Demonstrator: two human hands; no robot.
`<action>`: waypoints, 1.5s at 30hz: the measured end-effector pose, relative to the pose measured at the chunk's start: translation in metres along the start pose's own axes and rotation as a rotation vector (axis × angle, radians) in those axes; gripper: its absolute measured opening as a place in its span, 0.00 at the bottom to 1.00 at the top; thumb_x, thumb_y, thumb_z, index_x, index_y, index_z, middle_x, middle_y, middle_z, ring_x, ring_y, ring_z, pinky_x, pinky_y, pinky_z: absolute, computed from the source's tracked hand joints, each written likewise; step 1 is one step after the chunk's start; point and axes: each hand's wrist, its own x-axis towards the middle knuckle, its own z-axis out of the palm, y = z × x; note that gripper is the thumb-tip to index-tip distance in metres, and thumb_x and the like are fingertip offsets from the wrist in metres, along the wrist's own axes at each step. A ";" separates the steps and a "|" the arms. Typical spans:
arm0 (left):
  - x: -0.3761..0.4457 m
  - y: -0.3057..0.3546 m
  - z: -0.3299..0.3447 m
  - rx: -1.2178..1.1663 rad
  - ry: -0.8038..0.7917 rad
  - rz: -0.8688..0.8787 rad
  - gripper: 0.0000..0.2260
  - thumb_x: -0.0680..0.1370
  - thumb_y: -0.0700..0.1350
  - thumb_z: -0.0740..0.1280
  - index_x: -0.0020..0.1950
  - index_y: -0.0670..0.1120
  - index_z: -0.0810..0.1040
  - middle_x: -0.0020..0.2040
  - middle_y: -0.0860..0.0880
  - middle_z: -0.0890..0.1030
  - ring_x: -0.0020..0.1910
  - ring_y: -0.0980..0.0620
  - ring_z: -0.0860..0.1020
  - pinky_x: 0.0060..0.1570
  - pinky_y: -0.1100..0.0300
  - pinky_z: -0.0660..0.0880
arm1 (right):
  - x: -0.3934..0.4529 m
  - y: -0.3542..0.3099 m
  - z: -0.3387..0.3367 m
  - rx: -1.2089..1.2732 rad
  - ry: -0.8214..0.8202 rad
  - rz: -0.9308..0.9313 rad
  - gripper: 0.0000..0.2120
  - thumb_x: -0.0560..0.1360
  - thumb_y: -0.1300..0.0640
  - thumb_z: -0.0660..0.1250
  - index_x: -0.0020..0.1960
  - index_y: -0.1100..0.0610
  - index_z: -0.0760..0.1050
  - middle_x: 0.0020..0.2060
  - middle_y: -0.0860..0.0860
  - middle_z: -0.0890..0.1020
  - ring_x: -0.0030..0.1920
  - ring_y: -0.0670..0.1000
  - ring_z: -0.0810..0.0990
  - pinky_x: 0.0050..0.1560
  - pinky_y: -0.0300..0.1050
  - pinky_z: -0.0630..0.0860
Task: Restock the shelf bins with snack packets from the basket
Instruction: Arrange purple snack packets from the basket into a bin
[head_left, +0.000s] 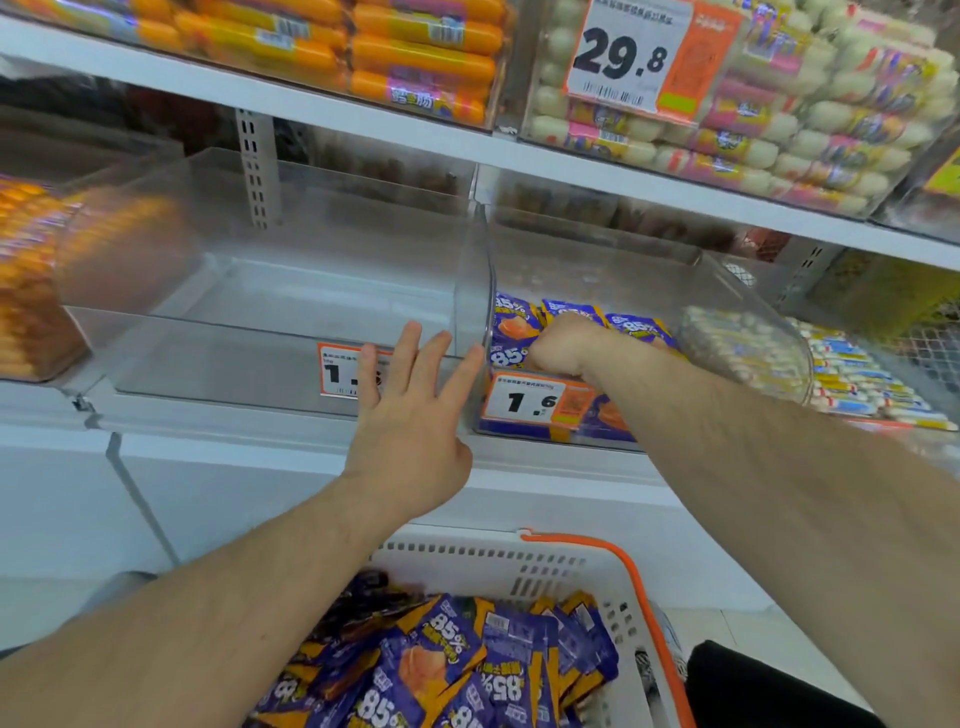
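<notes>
Right hand (558, 345) is curled down among the purple snack packets (511, 330) in the centre-right bin (748, 312), grip unclear; left hand (415, 410) hovers open, nearer the basket (524, 566) of packets at bottom centre.

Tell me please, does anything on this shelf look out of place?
Yes: the clear bin beside the left hand holds nothing, though it carries a price tag. The neighbouring bin, where the right hand reaches, holds purple packets.
</notes>
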 end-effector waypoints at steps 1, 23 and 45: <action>0.000 0.000 0.000 -0.003 0.003 0.003 0.46 0.57 0.45 0.75 0.74 0.48 0.65 0.71 0.40 0.69 0.74 0.37 0.59 0.71 0.40 0.43 | 0.001 0.001 0.000 -0.037 0.001 0.006 0.06 0.75 0.57 0.65 0.40 0.57 0.72 0.37 0.53 0.77 0.37 0.50 0.75 0.34 0.43 0.69; -0.048 0.004 0.005 -0.039 -0.826 0.295 0.16 0.79 0.48 0.62 0.67 0.52 0.73 0.64 0.49 0.74 0.65 0.46 0.70 0.63 0.50 0.66 | -0.069 0.072 0.158 0.254 0.710 -0.606 0.11 0.74 0.60 0.60 0.33 0.58 0.72 0.31 0.52 0.72 0.34 0.54 0.70 0.36 0.46 0.63; -0.061 -0.001 0.022 -0.073 -1.315 0.243 0.12 0.80 0.46 0.59 0.58 0.43 0.78 0.52 0.45 0.80 0.43 0.50 0.76 0.42 0.56 0.72 | -0.109 0.119 0.333 0.246 -0.476 0.311 0.20 0.78 0.65 0.59 0.70 0.63 0.71 0.48 0.61 0.82 0.30 0.51 0.64 0.29 0.45 0.59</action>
